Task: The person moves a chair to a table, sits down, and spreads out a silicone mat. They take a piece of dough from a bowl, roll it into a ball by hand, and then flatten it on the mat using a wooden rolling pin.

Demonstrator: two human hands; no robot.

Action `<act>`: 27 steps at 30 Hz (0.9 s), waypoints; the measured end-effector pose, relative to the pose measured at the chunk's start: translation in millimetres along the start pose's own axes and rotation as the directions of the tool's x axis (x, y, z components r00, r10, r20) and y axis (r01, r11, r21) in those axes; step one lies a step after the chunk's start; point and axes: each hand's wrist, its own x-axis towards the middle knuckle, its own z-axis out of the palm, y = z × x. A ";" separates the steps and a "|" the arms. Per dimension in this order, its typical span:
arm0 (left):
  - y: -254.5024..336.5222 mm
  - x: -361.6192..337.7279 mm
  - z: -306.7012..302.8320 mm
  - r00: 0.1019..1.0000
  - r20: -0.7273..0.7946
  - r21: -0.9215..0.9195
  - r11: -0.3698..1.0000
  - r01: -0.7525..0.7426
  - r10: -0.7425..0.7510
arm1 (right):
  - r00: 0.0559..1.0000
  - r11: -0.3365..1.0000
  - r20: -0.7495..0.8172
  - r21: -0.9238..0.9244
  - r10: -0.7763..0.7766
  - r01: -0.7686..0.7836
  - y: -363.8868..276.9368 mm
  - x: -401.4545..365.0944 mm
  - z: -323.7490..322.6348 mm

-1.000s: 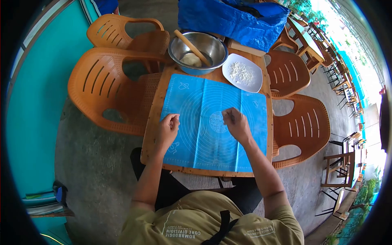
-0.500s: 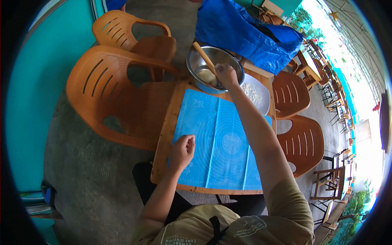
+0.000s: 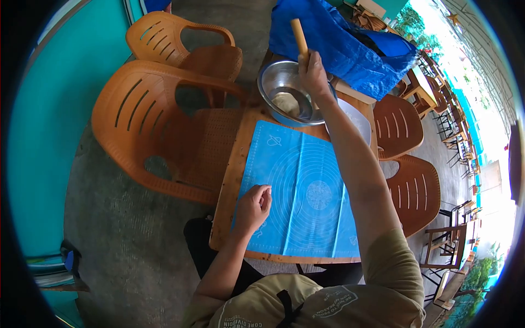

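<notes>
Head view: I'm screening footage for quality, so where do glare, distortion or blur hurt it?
Head view: fisheye distortion bows the table's near edge, and the corners go black; glare washes out the far right; the bowl shows bright reflections; the mat's rings stay clear, but its smallest print is unreadable.

The right arm stretched far forward, its hand [image 3: 314, 72] closed; the left hand [image 3: 255, 208] hovered low, fingers loosely curled.
</notes>
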 end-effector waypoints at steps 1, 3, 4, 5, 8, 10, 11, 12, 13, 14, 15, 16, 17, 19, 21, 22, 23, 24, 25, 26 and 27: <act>-0.4 -0.5 0.9 1.000 -0.004 0.002 1.000 0.017 -0.017 | 0.995 0.999 -0.088 -0.003 -0.035 0.035 -9.3 7.1 -14.1; -1.0 -0.6 0.4 0.999 0.007 0.016 0.999 0.045 -0.045 | 0.987 0.988 -0.024 0.004 0.157 -0.157 -43.0 11.5 -62.2; -1.4 -1.0 0.2 0.999 0.021 0.020 0.999 0.031 -0.031 | 0.939 0.940 0.054 0.005 0.340 -0.341 -59.1 4.6 -86.4; -1.3 -2.4 1.2 1.000 0.002 -0.018 0.999 0.027 -0.027 | 0.877 0.869 0.088 0.117 0.473 -0.480 -70.4 -8.2 -105.1; -6.6 -2.3 4.5 0.999 0.032 -0.047 0.999 0.019 -0.017 | 0.556 0.414 0.473 0.376 0.683 -0.829 -108.1 -69.3 -165.7; -9.1 -3.3 7.3 0.985 0.053 -0.241 0.955 0.175 -0.167 | 0.378 0.093 0.736 0.398 0.562 -0.913 -98.3 -122.2 -185.9; -4.4 -2.5 5.5 0.974 0.074 -0.297 0.928 0.227 -0.214 | 0.380 0.054 0.767 0.414 0.517 -0.909 -100.4 -146.3 -195.0; 12.6 -0.3 7.0 0.973 0.095 -0.285 0.931 0.228 -0.209 | 0.383 0.015 0.796 0.427 0.468 -0.904 -106.2 -167.1 -204.2; 30.2 1.9 9.6 0.975 0.088 -0.357 0.907 0.224 -0.206 | 0.326 -0.128 0.820 0.429 0.471 -0.894 -111.8 -184.3 -214.5; 47.2 2.9 14.8 0.975 0.077 -0.428 0.876 0.221 -0.208 | 0.322 -0.142 0.817 0.434 0.478 -0.890 -116.9 -202.1 -220.4; 63.7 5.9 28.0 0.975 0.084 -0.420 0.880 0.222 -0.206 | 0.380 -0.125 0.787 0.493 0.486 -0.861 -120.0 -217.4 -222.1; 82.8 7.3 46.7 0.961 0.153 -0.546 0.792 0.275 -0.228 | 0.439 -0.105 0.753 0.551 0.491 -0.828 -124.0 -228.7 -224.6; 98.5 3.0 62.7 0.945 0.226 -0.652 0.684 0.328 -0.238 | 0.481 -0.142 0.712 0.623 0.511 -0.770 -129.2 -235.8 -229.6; 90.6 -17.8 106.4 0.742 0.583 -0.651 0.356 0.671 -0.331 | 0.498 -0.062 0.634 0.652 0.591 -0.756 -126.2 -248.5 -229.3; 132.9 -47.1 128.0 0.687 0.707 -0.618 0.324 0.716 -0.168 | 0.529 0.250 0.359 0.593 0.769 -0.766 -117.7 -262.1 -214.0; 156.4 -58.8 130.1 0.671 0.711 -0.576 0.372 0.727 -0.209 | 0.528 0.252 0.338 0.602 0.779 -0.758 -117.9 -260.4 -221.4; 151.9 -64.7 137.0 0.658 0.725 -0.561 0.380 0.736 -0.204 | 0.403 0.101 0.438 0.567 0.804 -0.818 -121.4 -258.6 -232.3; 144.2 -68.6 145.5 0.676 0.669 -0.503 0.481 0.718 -0.308 | 0.271 -0.052 0.533 0.514 0.802 -0.856 -124.2 -257.4 -240.8; 136.9 -73.0 153.6 0.699 0.595 -0.435 0.571 0.696 -0.398 | 0.236 -0.062 0.491 0.516 0.839 -0.854 -126.1 -255.0 -242.9; 142.2 -73.4 152.8 0.697 0.603 -0.435 0.573 0.694 -0.387 | 0.237 -0.055 0.479 0.520 0.845 -0.852 -121.0 -255.4 -248.6; 150.0 -71.7 146.1 0.654 0.650 -0.454 0.492 0.743 -0.387 | 0.275 -0.194 0.587 0.611 0.761 -0.768 -114.4 -256.4 -251.8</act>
